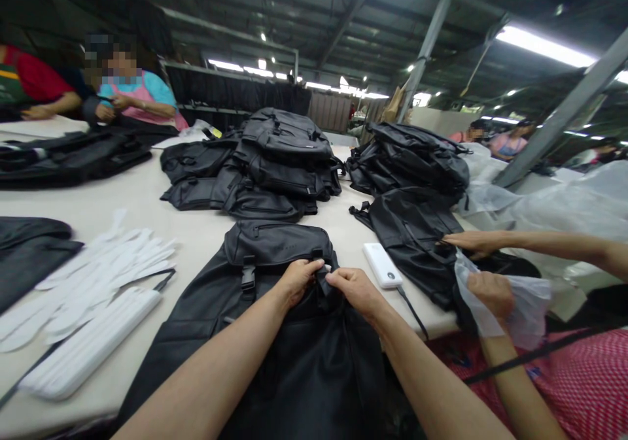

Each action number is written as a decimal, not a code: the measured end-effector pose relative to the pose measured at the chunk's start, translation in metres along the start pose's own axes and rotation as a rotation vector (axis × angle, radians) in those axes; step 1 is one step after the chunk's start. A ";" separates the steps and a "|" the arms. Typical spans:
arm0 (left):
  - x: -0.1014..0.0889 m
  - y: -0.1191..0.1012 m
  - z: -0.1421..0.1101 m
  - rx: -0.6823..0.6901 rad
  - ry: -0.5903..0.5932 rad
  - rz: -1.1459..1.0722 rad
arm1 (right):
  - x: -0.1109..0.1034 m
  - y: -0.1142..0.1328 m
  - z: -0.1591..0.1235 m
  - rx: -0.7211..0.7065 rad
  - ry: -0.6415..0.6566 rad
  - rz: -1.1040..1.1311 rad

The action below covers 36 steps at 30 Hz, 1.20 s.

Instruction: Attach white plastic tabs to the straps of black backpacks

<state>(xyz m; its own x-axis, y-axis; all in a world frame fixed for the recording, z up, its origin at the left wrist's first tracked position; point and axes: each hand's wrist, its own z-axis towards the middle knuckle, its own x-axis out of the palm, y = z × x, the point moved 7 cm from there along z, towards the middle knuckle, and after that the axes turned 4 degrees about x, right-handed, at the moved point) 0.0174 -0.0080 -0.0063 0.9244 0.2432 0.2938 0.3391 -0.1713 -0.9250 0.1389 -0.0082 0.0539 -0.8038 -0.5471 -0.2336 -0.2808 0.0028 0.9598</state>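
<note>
A black backpack [289, 348] lies in front of me, its flap [279, 242] toward the far side. On the flap's left a black side-release buckle [248, 276] is fastened. Both of my hands are at the matching buckle strap [322, 284] on the right. My left hand [300, 279] is closed on its upper left side, thumb and fingers pinched. From the right, my right hand [354, 289] pinches the same strap. The fingers partly hide the buckle there, so whether it is fastened cannot be made out.
Black backpacks are piled at the back [284, 159] and back right [407, 159]. On the left lie white paper-like strips [98, 276] and a long white device [93, 342]. A white power bank [381, 265] with a cable is right. A co-worker's hands [490, 293] hold clear plastic beside another backpack [412, 231].
</note>
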 end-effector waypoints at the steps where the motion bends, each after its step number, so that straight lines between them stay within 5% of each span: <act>1: -0.001 -0.001 -0.002 0.001 0.011 0.031 | 0.001 0.003 -0.001 -0.033 0.003 0.024; 5: -0.006 -0.001 -0.010 0.010 0.033 0.153 | -0.003 0.001 -0.004 -0.030 -0.013 0.134; 8: -0.010 0.003 -0.008 0.013 0.017 0.212 | -0.026 -0.004 -0.009 0.002 -0.195 0.192; 11: -0.012 0.008 -0.001 0.011 0.009 0.251 | -0.037 0.003 -0.027 -0.126 -0.256 -0.103; 15: -0.014 0.011 0.006 0.015 0.016 0.300 | 0.000 0.003 -0.054 -0.424 -0.067 -0.789; 19: -0.015 0.009 0.006 0.037 0.024 0.348 | 0.035 -0.011 -0.051 -0.643 -0.057 -1.241; 23: -0.015 0.005 0.004 0.058 0.011 0.382 | 0.047 -0.012 -0.036 -0.753 -0.069 -1.394; 36: -0.015 0.004 0.002 0.058 -0.010 0.384 | 0.076 -0.014 -0.039 -0.791 0.042 -1.627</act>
<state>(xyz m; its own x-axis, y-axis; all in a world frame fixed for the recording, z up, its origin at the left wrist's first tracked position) 0.0045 -0.0107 -0.0144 0.9802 0.1816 -0.0790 -0.0423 -0.1978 -0.9793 0.1020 -0.0828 0.0288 0.0062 0.3856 -0.9226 -0.3898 -0.8487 -0.3573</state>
